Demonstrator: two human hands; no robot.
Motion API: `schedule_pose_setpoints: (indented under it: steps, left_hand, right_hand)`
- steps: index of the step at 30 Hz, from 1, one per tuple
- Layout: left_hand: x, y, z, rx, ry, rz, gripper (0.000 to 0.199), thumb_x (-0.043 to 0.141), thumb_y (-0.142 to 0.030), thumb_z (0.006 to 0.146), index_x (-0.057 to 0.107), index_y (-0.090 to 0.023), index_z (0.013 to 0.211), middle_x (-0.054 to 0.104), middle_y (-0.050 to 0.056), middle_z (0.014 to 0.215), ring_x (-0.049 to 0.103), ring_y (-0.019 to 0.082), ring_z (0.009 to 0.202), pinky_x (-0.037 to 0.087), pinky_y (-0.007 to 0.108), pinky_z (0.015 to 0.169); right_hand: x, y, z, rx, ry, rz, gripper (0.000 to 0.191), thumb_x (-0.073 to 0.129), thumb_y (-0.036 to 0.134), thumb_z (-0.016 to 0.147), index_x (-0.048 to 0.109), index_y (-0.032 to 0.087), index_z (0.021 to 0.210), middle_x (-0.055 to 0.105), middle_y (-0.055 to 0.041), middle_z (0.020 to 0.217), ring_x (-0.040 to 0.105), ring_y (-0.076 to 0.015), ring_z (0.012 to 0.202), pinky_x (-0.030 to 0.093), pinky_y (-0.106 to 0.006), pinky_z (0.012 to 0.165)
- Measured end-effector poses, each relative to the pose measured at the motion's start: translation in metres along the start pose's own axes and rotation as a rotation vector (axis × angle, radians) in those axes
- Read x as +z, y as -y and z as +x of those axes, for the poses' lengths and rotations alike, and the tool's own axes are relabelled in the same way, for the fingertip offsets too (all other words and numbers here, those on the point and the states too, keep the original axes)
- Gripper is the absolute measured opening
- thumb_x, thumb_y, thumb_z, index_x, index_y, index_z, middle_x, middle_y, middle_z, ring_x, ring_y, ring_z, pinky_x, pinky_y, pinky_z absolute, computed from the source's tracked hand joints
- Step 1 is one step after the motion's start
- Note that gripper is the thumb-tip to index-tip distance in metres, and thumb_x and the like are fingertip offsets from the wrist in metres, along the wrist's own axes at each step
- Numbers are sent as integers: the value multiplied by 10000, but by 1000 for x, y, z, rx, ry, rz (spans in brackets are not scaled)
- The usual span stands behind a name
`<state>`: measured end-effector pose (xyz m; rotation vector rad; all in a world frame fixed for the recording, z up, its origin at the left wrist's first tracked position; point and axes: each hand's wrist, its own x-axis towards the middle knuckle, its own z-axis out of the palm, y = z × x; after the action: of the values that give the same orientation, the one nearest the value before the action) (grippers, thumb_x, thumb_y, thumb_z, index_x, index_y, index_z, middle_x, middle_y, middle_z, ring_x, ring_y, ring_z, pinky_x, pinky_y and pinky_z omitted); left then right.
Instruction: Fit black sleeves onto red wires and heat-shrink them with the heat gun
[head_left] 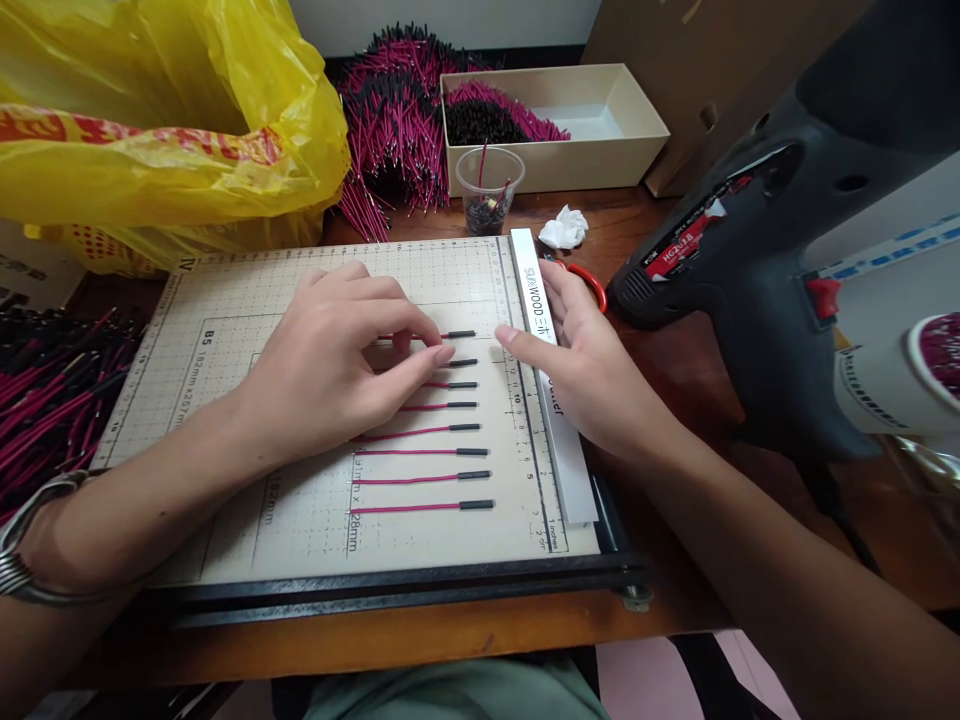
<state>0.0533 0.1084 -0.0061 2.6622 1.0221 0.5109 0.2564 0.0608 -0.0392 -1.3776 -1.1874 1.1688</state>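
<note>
On the cream gridded board of a paper cutter [420, 555] lies a column of several short magenta wires [411, 479] with black sleeves at their right ends. Over the top of the column is my left hand [337, 345], its thumb and index finger pinched at one of the upper wires [464, 362]. The palm hides the left parts of the upper wires. My right hand [592, 365] rests at the white ruler bar [574, 480] along the board's right edge. Its fingers are apart, with the thumb reaching across the bar and nothing in its grasp.
A black heat gun [750, 230] stands at right, near a paper cup [877, 385] of wires. Behind are a clear plastic cup [489, 190], crumpled tissue [564, 228], cream box [570, 165], wire pile [397, 120] and yellow bag [172, 190]. Orange-handled scissors [592, 285] lie beside the cutter.
</note>
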Motion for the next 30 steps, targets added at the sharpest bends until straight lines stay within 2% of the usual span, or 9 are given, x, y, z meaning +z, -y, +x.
schedule_pose_setpoints:
  steps: [3,7,9,16,21,26,30]
  left_hand:
    - [-2,2,2,-26,-52,14,273,566,-405,936,731,-243,790,686,13,775,546,185,735,373,354,729]
    - [-3,8,10,-53,-72,29,261,591,-428,909,759,-253,815,707,18,829,557,199,798,376,352,756]
    - [-2,10,15,-65,-68,-3,269,599,-439,894,766,-243,817,718,25,843,559,199,807,386,347,754]
    - [8,13,23,-31,-55,-105,248,612,-412,882,766,-233,805,712,14,771,549,169,727,429,345,770]
    - [8,13,23,-19,-51,-158,230,626,-388,879,764,-229,785,708,12,729,541,168,697,426,366,779]
    - [7,14,23,-26,-19,-181,205,631,-363,857,760,-234,765,714,6,723,561,171,713,415,351,757]
    - [6,13,23,-49,-6,-192,204,633,-376,845,759,-241,760,711,-3,720,564,167,713,413,328,734]
  right_hand:
    - [3,3,14,61,-90,44,682,653,233,773,348,200,1381,376,-82,1600,402,-202,1459,296,-410,1285]
    - [5,8,27,37,-19,19,492,656,222,768,472,203,1224,618,-84,1326,596,-259,1209,433,-521,1166]
    - [6,8,29,17,-30,-2,452,662,215,755,490,203,1173,641,-84,1254,608,-271,1171,441,-538,1152]
    - [9,-2,22,-61,13,87,583,615,210,693,429,275,1242,558,-52,1431,576,-258,1273,403,-527,1210]
    - [8,-5,18,-58,7,69,829,655,237,611,327,244,1373,426,-104,1550,470,-291,1403,388,-510,1229]
    - [7,-2,15,-56,54,97,815,641,192,620,335,226,1375,505,-122,1484,530,-301,1351,399,-542,1211]
    - [7,-1,15,-43,63,96,821,642,192,637,331,248,1395,482,-97,1524,525,-296,1364,378,-553,1231]
